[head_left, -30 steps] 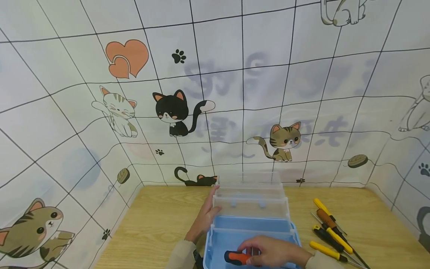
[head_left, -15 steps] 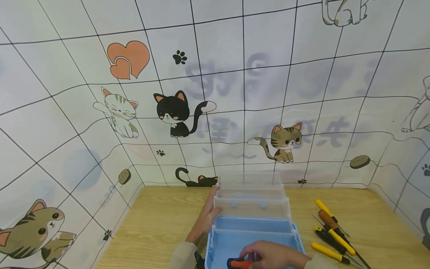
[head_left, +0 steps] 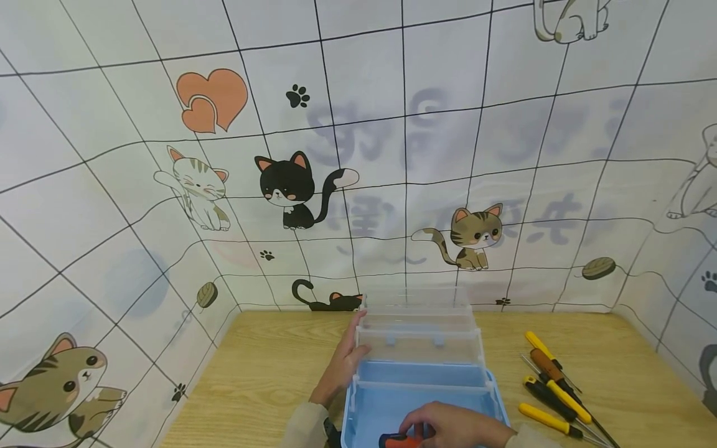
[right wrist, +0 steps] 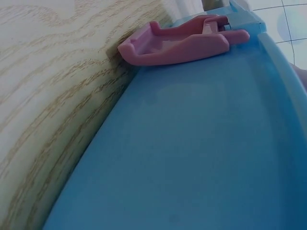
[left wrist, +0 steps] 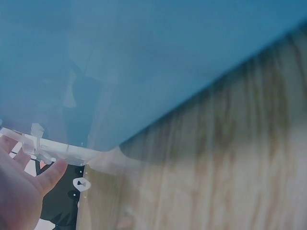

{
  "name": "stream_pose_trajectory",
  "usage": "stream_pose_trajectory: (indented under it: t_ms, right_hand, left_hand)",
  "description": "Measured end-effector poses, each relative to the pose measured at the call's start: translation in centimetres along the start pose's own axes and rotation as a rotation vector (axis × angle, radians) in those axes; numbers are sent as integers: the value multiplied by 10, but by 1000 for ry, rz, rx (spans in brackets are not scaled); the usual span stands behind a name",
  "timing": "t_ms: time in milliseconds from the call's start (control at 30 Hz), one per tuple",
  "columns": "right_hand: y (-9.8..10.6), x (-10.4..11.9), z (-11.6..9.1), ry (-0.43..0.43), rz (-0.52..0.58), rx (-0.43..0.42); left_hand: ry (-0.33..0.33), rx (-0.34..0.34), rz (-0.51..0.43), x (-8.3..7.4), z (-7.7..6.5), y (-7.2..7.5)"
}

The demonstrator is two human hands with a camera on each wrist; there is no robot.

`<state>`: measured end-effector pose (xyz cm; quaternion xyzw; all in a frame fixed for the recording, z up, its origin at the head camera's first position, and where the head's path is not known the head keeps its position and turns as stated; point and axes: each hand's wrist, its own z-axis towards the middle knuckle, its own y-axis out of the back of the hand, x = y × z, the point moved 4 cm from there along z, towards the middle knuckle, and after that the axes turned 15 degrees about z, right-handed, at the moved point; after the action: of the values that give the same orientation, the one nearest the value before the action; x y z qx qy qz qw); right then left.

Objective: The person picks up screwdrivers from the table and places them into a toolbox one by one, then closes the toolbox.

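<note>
A light-blue toolbox (head_left: 366, 407) stands at the table's front, its clear lid (head_left: 417, 345) raised at the back. My left hand (head_left: 336, 371) holds the lid's left edge, thumb in front and fingers behind. In the left wrist view that thumb lies against the clear plastic rim (left wrist: 72, 152). My right hand (head_left: 448, 425) reaches low into the box and grips a screwdriver (head_left: 394, 442) by its orange-and-black handle; its shaft is hidden. The right wrist view shows mainly the box's blue outer wall and a pink latch (right wrist: 177, 43).
Several screwdrivers (head_left: 546, 364) with yellow, brown and black handles lie in a loose pile right of the box on the wooden table (head_left: 263, 367). A white cloth (head_left: 370, 149) printed with cats and a grid hangs behind and at the sides.
My right hand has come slightly lower and nearer inside the box, still gripping the screwdriver. The left hand keeps its place on the lid.
</note>
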<state>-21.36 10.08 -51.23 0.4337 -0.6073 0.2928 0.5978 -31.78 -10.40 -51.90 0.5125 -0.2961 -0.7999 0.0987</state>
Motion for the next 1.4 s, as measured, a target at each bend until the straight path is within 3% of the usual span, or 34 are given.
stream_pose_trajectory:
  t_ms: [367, 667, 767, 867, 1000, 1400]
  right_hand:
    - [0, -1, -1, 15, -4, 5]
    - [12, -50, 7, -7, 5, 41]
    - [9, -37, 5, -45, 39, 22]
    - [6, -18, 1, -74, 75, 15]
    - [5, -5, -3, -70, 43, 2]
    - [7, 4, -8, -42, 44, -43]
  left_hand:
    - [-12, -18, 8, 4, 1, -2]
    - [6, -13, -4, 5, 2, -2]
    - [13, -2, -6, 1, 1, -1]
    - [13, 22, -4, -13, -2, 5]
    - [14, 54, -4, -30, -5, 13]
    - [23, 58, -34, -30, -5, 12]
